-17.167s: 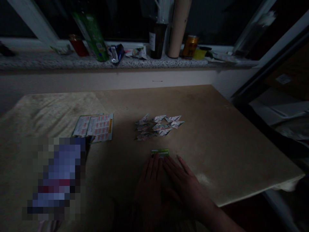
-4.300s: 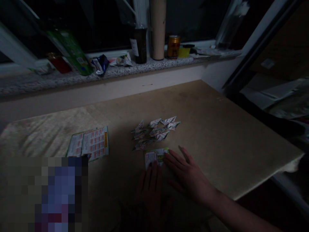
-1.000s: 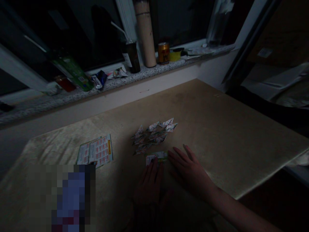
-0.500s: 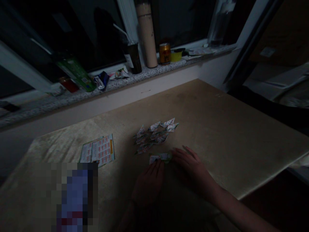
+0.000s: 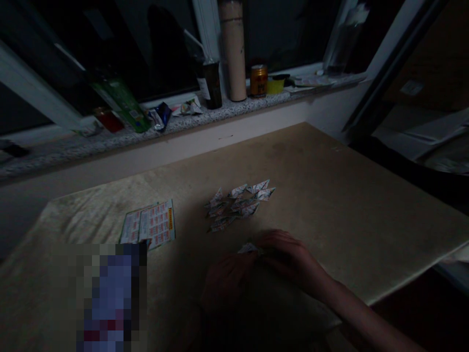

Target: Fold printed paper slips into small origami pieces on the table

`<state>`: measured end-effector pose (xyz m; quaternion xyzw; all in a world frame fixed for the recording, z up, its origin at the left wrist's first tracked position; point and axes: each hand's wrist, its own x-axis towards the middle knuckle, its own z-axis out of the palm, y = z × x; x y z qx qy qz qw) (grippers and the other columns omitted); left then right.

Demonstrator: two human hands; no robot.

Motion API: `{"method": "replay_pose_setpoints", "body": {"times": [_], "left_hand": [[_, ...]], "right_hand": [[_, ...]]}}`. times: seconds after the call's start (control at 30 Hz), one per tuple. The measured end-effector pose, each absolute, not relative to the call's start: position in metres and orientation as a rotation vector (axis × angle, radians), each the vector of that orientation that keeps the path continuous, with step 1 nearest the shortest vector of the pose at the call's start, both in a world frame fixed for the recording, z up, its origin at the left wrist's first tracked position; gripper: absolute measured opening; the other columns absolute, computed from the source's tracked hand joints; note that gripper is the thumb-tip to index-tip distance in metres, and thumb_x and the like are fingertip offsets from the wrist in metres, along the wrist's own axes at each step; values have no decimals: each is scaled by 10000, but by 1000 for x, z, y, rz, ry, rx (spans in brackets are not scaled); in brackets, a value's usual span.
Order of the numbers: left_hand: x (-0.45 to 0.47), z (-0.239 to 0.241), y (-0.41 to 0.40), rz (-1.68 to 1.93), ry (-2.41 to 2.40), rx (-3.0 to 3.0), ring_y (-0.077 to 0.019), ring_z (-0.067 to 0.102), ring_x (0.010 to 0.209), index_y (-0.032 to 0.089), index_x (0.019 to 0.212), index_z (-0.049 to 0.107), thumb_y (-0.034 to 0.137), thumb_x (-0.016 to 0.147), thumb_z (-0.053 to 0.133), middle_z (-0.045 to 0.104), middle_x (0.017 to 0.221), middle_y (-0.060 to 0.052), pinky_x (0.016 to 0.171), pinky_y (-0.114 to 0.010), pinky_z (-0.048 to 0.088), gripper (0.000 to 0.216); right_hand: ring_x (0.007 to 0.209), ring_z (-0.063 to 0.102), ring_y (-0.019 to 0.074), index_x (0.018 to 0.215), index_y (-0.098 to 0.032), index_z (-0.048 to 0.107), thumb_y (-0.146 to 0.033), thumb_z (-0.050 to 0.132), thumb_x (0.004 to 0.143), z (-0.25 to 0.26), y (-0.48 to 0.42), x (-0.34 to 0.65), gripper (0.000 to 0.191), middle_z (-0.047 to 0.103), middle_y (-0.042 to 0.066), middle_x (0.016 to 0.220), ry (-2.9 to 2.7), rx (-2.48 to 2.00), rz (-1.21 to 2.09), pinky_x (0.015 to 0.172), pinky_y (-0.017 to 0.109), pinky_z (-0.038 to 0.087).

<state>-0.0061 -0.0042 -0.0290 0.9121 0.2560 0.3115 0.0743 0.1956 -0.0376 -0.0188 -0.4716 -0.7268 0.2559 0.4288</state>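
In the dim head view, a small piece of printed paper (image 5: pixel 248 248) sits low over the table between my two hands, mostly covered by them. My left hand (image 5: pixel 230 276) is closed on its near left side. From the right, my right hand (image 5: pixel 284 247) has its fingers bent together on the paper's other edge. Just beyond lie several folded paper pieces (image 5: pixel 245 209) with pointed ends, made of similar printed paper and grouped loosely. To the left, flat printed sheets (image 5: pixel 156 226) overlap in a small pile.
The pale table (image 5: pixel 311 181) meets a wall under a window. On the granite sill (image 5: pixel 176 126) stand a green bottle (image 5: pixel 126 107), a dark cup (image 5: pixel 211 85), a tall pinkish cylinder (image 5: pixel 234 54) and an orange can (image 5: pixel 259 80). A blurred patch (image 5: pixel 112 293) covers something at lower left.
The paper lay flatter and showed more green print before; now it is raised and more covered. Both hands have come closer together around it. The view has shifted slightly.
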Motion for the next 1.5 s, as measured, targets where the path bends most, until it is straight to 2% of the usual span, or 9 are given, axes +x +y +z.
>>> {"method": "replay_pose_setpoints", "body": {"times": [0.1,0.23,0.37,0.6,0.9,1.0,1.13,1.23,1.5], "left_hand": [[-11,-28,-5,944,893,2642,-143,684,817,213,1126,560,192,911,434,720,970,-16,763,-270,547,250],[-14,-27,-8,938,1118,2517,-170,655,912,232,1186,513,221,900,462,691,1040,-29,837,-325,527,291],[-12,-30,-13,1015,1228,2440,-189,570,1087,250,1256,446,205,884,491,594,1205,-50,899,-353,502,378],[-11,-28,-15,982,1148,2446,-197,462,1223,242,1304,379,180,890,460,465,1348,-65,979,-360,452,427],[-12,-32,-8,832,974,2667,-224,377,1290,195,1374,287,177,880,442,413,1404,-93,1042,-409,373,518],[-10,-32,-7,724,984,2710,-227,351,1307,187,1378,276,200,887,430,396,1418,-102,1041,-412,372,514],[-6,-31,-7,537,976,2745,-219,316,1326,176,1387,269,245,899,431,372,1435,-102,1044,-396,366,518],[-5,-31,-9,400,960,2768,-224,260,1350,150,1417,212,261,893,440,309,1468,-103,1060,-398,338,582],[2,-29,-19,196,856,2847,-243,147,1380,102,1436,155,405,891,423,194,1501,-128,1097,-403,252,679]], "right_hand": [[767,627,177,895,-207,663,-282,560,870,-17,-37,188,130,687,45,792,-1742,-1154,715,717,302,489],[752,631,174,842,-206,679,-283,597,839,-18,-42,180,112,687,35,805,-1560,-1268,882,672,269,490],[710,640,176,797,-197,682,-286,588,821,-20,-45,177,132,694,26,765,-1320,-1418,973,650,261,492],[727,615,187,742,-175,669,-336,582,797,-17,-42,171,191,666,47,759,-1176,-1447,918,667,271,470],[610,593,175,725,-172,672,-454,581,779,-18,-45,166,301,663,21,662,-911,-1444,1183,548,260,443],[658,591,186,698,-175,655,-429,551,813,-21,-45,169,297,658,34,694,-1048,-1498,1021,610,284,439],[710,551,198,644,-191,598,-375,551,839,-27,-44,173,272,600,25,658,-1377,-1625,554,744,347,376],[707,528,192,599,-191,526,-347,552,852,-31,-43,176,298,560,4,625,-1512,-1729,325,778,368,324],[791,528,216,675,-206,584,-326,542,854,-37,-38,190,219,608,18,715,-1728,-1880,86,826,389,286]]}}
